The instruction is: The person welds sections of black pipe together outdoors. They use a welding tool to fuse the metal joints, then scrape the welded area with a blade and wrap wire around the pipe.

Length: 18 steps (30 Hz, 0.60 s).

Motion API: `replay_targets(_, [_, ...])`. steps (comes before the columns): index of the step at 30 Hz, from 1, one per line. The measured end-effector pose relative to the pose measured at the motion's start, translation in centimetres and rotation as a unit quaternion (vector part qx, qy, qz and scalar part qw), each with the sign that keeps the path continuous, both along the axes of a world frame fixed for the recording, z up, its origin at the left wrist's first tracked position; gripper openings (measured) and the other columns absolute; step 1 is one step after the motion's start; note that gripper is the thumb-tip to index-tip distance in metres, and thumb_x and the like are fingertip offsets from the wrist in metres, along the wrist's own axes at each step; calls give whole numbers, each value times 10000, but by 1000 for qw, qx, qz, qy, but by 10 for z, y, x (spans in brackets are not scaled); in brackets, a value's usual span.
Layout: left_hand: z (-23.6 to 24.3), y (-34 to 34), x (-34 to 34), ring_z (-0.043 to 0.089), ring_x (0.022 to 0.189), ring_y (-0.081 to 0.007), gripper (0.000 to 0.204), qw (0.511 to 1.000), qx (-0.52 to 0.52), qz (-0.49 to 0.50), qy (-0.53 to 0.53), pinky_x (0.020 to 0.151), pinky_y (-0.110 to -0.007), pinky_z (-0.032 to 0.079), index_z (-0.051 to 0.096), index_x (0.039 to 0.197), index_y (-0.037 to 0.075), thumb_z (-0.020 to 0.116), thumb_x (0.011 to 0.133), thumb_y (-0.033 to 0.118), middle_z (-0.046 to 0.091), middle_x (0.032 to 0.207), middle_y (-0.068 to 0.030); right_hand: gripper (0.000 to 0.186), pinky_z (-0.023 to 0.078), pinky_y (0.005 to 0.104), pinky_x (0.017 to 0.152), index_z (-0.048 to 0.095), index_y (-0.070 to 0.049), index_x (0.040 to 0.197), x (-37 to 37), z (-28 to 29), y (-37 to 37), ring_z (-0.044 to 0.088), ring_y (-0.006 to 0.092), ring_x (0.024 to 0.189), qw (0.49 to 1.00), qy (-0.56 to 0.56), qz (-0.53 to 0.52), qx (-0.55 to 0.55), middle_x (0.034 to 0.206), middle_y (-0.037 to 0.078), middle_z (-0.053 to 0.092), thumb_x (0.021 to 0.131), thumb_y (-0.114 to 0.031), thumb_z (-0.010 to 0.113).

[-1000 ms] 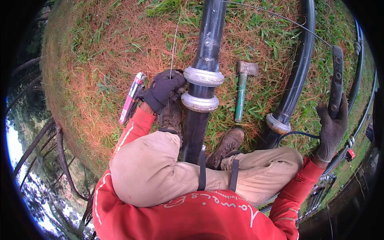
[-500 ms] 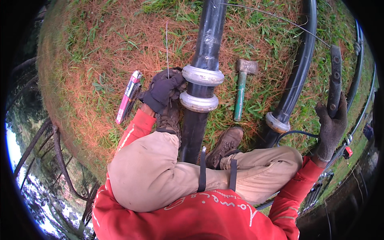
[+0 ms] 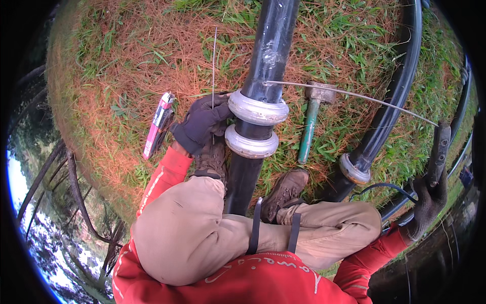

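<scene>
My right hand (image 3: 429,205), in a dark knit glove, is closed round the handle of a welding electrode holder (image 3: 439,152). Clamped in it, a long welding rod (image 3: 359,95) reaches left, its tip over the black pipe (image 3: 271,50) just beyond the upper collar. My left hand (image 3: 202,121), in a dark glove, is closed on a second thin rod (image 3: 214,66) that stands up from it. Its fingers are against or right beside the pale metal upper collar (image 3: 258,109); a lower collar (image 3: 251,142) sits nearer me. The left fingertips are partly hidden.
A green-handled hammer (image 3: 310,124) lies right of the pipe. A pink-and-black packet (image 3: 159,124) is on the grass at left. Another black pipe (image 3: 390,116) with a collar (image 3: 354,169) runs at right, near a dark cable (image 3: 385,186). My boots flank the near pipe.
My right hand has come lower and nearer with the electrode holder, bringing the clamped rod's tip down the pipe toward the upper collar. My left hand stays beside the collar.
</scene>
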<state>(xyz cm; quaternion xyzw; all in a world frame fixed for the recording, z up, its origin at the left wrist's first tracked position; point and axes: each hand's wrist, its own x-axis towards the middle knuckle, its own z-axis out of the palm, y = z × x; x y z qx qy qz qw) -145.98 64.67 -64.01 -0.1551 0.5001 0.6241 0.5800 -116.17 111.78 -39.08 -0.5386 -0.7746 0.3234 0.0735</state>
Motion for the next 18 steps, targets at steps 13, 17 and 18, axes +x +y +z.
replay_targets(13, [3, 1, 2, 501, 626, -18, 507, 1000, 4, 15, -10, 545, -220, 349, 623, 1563, 8, 713, 1114, 224, 699, 929, 40, 649, 569, 293, 900, 660, 27, 1526, 16, -7, 9, 678, 123, 991, 996, -62, 52, 46, 1160, 37, 743, 904, 41, 843])
replay_targets(17, [6, 2, 2, 511, 641, -20, 478, 1000, -20, 18, 5, 543, -223, 355, 639, 1541, 11, 711, 1117, 220, 696, 932, 38, 683, 566, 302, 931, 630, 21, 1565, 5, -11, 4, 671, 130, 1036, 993, -65, 79, 54, 1231, 40, 728, 912, 55, 828])
replay_targets(18, [6, 3, 2, 511, 641, -20, 478, 1000, -21, 15, 0, 543, -223, 355, 639, 1541, 11, 711, 1117, 220, 696, 932, 38, 683, 566, 302, 931, 630, 21, 1565, 3, -12, 2, 671, 130, 1036, 993, -65, 79, 54, 1231, 40, 728, 912, 55, 828])
